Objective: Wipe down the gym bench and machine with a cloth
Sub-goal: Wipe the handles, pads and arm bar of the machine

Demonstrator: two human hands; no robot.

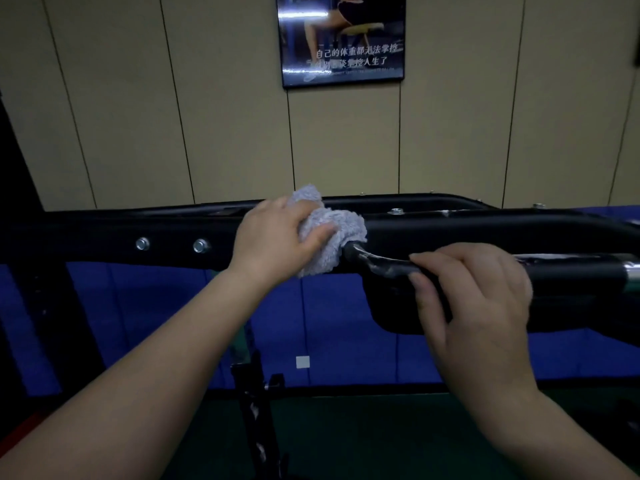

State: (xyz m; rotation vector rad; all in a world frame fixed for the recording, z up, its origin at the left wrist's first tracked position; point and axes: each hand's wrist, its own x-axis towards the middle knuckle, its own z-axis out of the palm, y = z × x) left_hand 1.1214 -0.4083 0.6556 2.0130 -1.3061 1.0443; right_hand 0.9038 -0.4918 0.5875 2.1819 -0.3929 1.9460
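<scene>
A black machine crossbeam [104, 237] with two silver bolts runs across the middle of the view. My left hand [273, 237] grips a fluffy grey cloth [332, 237] and presses it where a black handle bar [377, 263] joins the beam. My right hand [471, 292] grips that handle bar further right, fingers curled over it. The bar ends in a black grip with a chrome tip [632, 271] at the right edge. No bench shows in this view.
A beige panelled wall with a framed poster [341, 39] stands behind the machine. Blue padding [156, 323] lines the lower wall. Black upright frame parts [256, 410] rise from a green floor below my arms. A dark post fills the left edge.
</scene>
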